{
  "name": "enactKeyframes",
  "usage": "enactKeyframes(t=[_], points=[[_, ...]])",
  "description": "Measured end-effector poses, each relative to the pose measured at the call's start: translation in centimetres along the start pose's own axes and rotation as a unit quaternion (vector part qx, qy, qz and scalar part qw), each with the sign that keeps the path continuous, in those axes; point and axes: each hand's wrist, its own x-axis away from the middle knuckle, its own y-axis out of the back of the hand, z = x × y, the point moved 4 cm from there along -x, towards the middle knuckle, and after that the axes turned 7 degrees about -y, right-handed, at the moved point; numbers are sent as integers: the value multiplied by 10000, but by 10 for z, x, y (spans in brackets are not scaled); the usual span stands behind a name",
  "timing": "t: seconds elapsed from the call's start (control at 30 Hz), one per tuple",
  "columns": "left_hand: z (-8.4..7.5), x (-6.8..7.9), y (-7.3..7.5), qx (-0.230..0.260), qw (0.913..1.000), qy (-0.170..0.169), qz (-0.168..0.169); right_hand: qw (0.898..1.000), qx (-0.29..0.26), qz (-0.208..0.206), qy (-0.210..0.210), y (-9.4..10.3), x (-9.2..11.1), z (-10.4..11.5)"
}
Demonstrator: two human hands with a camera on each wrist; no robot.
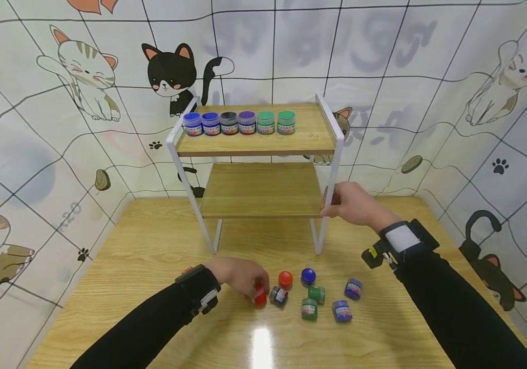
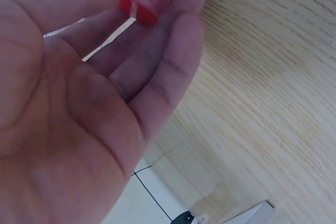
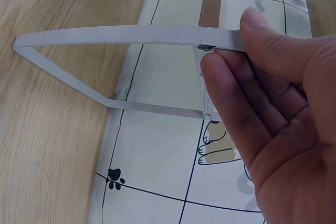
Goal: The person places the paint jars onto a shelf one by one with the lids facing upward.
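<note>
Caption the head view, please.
Left hand holds a small cylindrical red jar; right hand grips a white-framed, two-tier wooden shelf.

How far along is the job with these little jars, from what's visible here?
Seemingly done: six jars stand in a row on the top shelf.
In hand: the left hand pinches a red jar, while the right hand grips the white frame.
Probably left: seven loose jars on the tabletop, so by count the job looks under halfway.
</note>
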Motion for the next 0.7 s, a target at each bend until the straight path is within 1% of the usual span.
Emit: enactKeyframes(t=[0.07,0.2,0.27,0.33,0.43,0.5,0.7], points=[[1,1,2,-189,9998,-89,-70,10000,-7,-4,3,0,0,0],[2,2,5,-393,9990,-85,-205,10000,-4,-17,5,0,0,0],[2,2,5,-399,9989,-56,-260,10000,-3,-12,-5,-1,0,-1],[2,2,5,-304,9992,-32,-275,10000,-2,-13,-18,-1,0,-1],[2,1,6,-145,9994,-44,-305,10000,-2,-16,-48,0,0,-1],[2,0,7,-121,9993,-91,-340,10000,-1,-21,-75,0,0,-2],[4,-2,8,-399,9977,-189,-505,10000,-41,13,-63,-1,0,-2]])
